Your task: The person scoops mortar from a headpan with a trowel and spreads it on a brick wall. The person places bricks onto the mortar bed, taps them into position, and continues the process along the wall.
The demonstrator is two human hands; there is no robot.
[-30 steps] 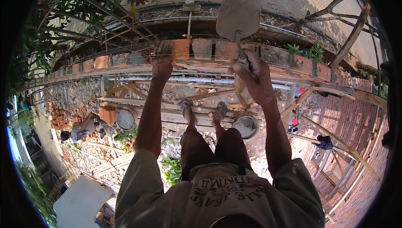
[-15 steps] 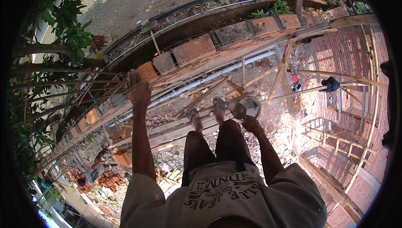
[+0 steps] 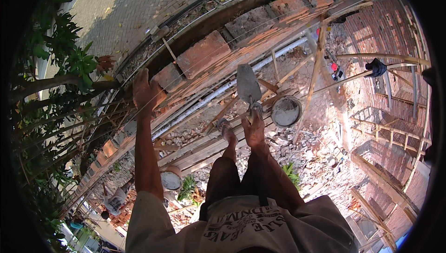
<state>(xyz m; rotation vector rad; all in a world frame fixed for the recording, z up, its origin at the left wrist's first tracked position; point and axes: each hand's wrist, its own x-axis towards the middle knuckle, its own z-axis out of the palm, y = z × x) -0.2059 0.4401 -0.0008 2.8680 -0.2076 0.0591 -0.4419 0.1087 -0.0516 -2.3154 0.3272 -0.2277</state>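
Observation:
My right hand (image 3: 253,131) is closed round the handle of a trowel (image 3: 249,84). The grey blade points away from me, above the planks and short of the brick wall; whether mortar lies on it I cannot tell. At the wall top, my left hand (image 3: 145,90) lies against an orange brick (image 3: 160,96), fingers stretched out and thumb apart. The hand hides part of that brick. Further right along the same course sit a greyish brick (image 3: 168,77) and a larger red one (image 3: 203,54), with a thin string line running past them.
A round bucket of grey mortar (image 3: 286,112) stands right of my feet, by the planks (image 3: 190,150). Another round container (image 3: 171,180) is at lower left. Wooden poles (image 3: 319,58) cross at right. Branches (image 3: 55,86) hang at left. Another person (image 3: 114,203) is at lower left among bricks.
My right hand has swung the trowel from beside the mortar bucket leftward and up toward the wall. My left hand stays by the orange brick. The view has shifted and turned slightly.

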